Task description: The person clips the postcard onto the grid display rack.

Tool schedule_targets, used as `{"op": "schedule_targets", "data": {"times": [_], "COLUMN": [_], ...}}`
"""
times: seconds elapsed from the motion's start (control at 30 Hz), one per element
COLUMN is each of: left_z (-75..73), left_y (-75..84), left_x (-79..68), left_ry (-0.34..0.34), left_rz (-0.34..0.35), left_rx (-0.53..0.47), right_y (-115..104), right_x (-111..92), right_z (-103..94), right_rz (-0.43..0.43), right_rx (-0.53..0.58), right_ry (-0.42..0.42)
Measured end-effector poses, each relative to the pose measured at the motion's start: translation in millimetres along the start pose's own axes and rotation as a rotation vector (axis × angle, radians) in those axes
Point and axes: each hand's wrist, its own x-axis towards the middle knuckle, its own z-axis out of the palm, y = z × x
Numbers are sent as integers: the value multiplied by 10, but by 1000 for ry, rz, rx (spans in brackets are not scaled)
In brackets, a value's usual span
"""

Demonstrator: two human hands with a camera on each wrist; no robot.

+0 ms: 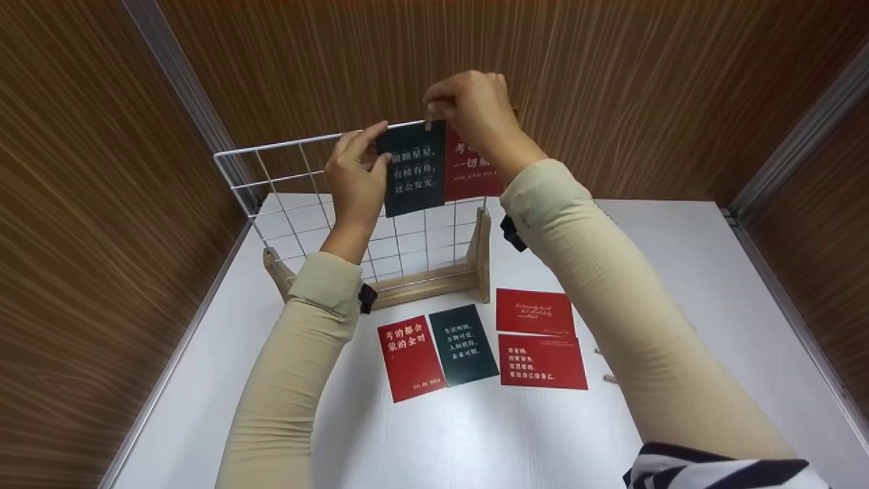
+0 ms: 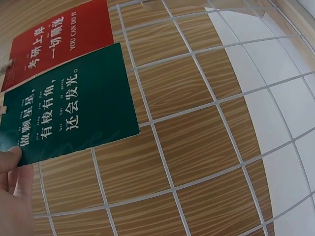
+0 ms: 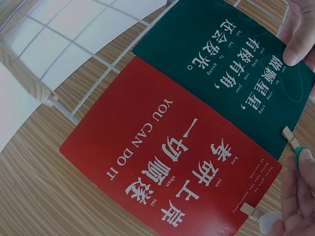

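Note:
A dark green card [image 1: 414, 183] with white lettering hangs against the top of a wire grid rack [image 1: 271, 145]. My left hand [image 1: 358, 173] pinches its left edge, the thumb [image 3: 294, 53] lying on the card's front. At the top edge, my right hand [image 1: 482, 109] pinches a small wooden clothespin [image 3: 289, 136] with a teal ornament; its jaws overlap the card's edge. Beside the green card hangs a red card [image 3: 162, 157], partly hidden by my right hand in the head view. Another clothespin [image 3: 250, 211], with a white ornament, grips the red card's top edge.
The rack stands on a wooden base [image 1: 428, 285] on the white table. In front lie a red card [image 1: 411, 363], a dark green card [image 1: 464, 346] and two more red cards [image 1: 543, 373]. Small clothespins [image 1: 610, 379] lie by my right sleeve. Wood-grain panels [image 1: 305, 61] enclose the table.

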Motion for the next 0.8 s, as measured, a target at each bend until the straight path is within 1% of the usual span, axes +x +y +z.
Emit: {"op": "schedule_targets", "data": {"times": [0.23,0.33,0.47,0.6,0.7,0.8], "left_z": [35,48,59,60,57,53], "left_y": [14,16,-1,-24,-42,-60], "left_x": [-40,-49,-48,-51,-53,-55], "left_ry": [17,25,25,10,5,7], "left_rz": [14,22,35,38,40,49], "left_rx": [25,32,46,56,53,47], "right_y": [32,49,67,95,140,199], "right_x": [-35,-46,-57,-80,-109,-135], "right_z": [27,29,24,21,28,39], "right_rz": [-38,-50,-59,-57,-72,-93], "right_rx": [-101,-131,-141,-145,-136,-120], "right_ry": [13,3,-14,-33,-23,10]}}
